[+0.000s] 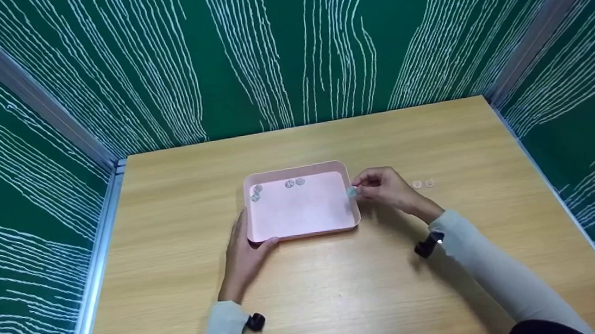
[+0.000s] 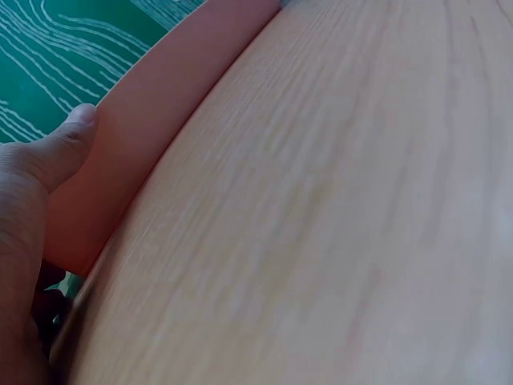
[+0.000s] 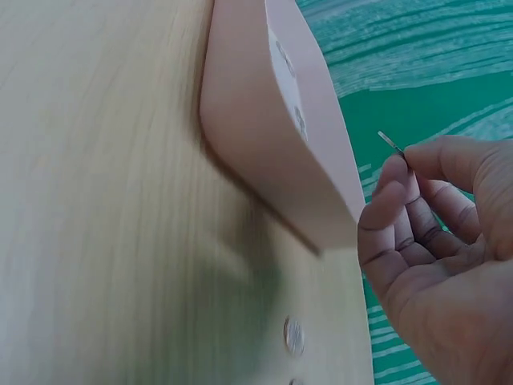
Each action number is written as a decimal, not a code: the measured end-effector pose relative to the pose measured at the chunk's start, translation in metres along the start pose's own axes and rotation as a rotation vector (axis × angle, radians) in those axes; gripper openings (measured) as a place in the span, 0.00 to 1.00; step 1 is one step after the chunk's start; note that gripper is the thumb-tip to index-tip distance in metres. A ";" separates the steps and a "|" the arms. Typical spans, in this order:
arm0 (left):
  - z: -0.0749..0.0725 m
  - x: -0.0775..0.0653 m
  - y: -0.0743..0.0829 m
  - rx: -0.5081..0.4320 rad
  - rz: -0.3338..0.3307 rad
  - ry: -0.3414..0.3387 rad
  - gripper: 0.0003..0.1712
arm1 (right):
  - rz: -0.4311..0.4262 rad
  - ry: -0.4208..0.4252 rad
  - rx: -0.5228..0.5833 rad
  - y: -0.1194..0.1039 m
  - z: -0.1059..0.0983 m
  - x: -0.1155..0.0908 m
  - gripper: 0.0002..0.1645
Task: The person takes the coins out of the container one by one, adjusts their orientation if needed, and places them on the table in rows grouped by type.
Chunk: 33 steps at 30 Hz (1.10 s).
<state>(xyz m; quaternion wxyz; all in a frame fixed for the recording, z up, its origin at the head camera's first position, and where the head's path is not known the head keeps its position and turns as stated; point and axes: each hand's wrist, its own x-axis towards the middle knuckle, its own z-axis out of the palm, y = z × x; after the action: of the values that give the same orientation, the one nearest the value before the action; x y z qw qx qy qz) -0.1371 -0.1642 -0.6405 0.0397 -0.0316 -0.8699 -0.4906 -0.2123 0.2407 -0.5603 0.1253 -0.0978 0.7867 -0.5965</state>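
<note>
- Wooden counter [image 1: 337, 294]; patterned green walls [image 1: 292, 53].
- Pink tray [image 1: 301, 210], gripped by left hand [image 1: 243, 257]: several coins [image 1: 289, 183] already in.
- Right hand [image 1: 388, 190]: pinching one coin [image 1: 352, 191].
- Still out: two coins [image 1: 417, 184].

The right hand [image 1: 387, 188] covers part of the pinched disc [image 1: 352, 191], its markings too small to read. Below that hand, its wrist view's lower edge cuts off a loose disc [image 3: 296, 382]. Beside the left hand [image 1: 243, 257], the tray [image 2: 136, 152] hides its inside in that wrist's view.

White-lined green walls [image 1: 291, 47], wooden table [image 1: 342, 288]
</note>
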 end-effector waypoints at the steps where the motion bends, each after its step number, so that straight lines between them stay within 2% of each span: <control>1: 0.000 0.000 0.000 -0.002 -0.005 -0.001 0.68 | 0.003 0.009 -0.009 0.002 -0.003 -0.003 0.11; 8: 0.000 -0.001 0.001 0.010 -0.033 -0.006 0.69 | 0.032 0.070 -0.026 0.021 -0.021 -0.019 0.10; 18: 0.001 0.000 0.000 0.006 -0.026 -0.011 0.68 | 0.047 0.157 0.018 0.058 -0.027 -0.036 0.11; 24: 0.001 0.000 -0.002 0.026 0.008 -0.006 0.67 | 0.021 0.193 -0.059 0.064 -0.024 -0.037 0.09; 33: 0.000 0.000 -0.001 0.020 0.005 -0.002 0.68 | -0.003 0.232 -0.140 0.068 -0.019 -0.038 0.07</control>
<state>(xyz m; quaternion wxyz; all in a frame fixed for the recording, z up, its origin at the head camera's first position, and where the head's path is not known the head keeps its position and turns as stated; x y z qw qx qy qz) -0.1370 -0.1646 -0.6409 0.0403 -0.0339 -0.8747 -0.4818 -0.1823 0.2883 -0.6179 0.0253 -0.0379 0.8356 -0.5474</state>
